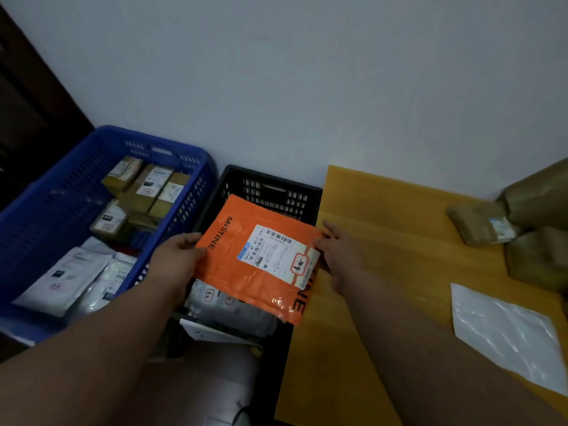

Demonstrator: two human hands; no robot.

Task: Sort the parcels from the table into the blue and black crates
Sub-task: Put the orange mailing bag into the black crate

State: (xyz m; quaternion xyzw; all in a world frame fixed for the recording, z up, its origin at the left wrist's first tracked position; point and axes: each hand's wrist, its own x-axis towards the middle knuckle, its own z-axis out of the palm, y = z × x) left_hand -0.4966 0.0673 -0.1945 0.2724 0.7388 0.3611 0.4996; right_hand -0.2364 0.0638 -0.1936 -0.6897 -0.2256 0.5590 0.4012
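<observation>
1. Orange MISTINE parcel is held above the black crate, label side up, tilted, its right edge just reaching the table's left edge
2. Left hand grasps the parcel's left edge, thumb on top by the printed lettering, fingers underneath
3. Right hand pinches the parcel's right edge beside the white shipping label; fingers partly hidden behind the parcel
4. Black crate sits against the wall, between the blue crate and the table; grey and white bagged parcels lie in its near half under the orange one
5. Blue crate is on the left, touching or just beside the black one, cannot tell which; brown boxes are stacked toward its far side, white poly bags at its near corner
6. On the yellow table: brown cardboard parcels piled at the far right edge, one small box with a label lying flat in front of them; a white poly mailer lies flat near the near right edge, well apart from both hands
</observation>
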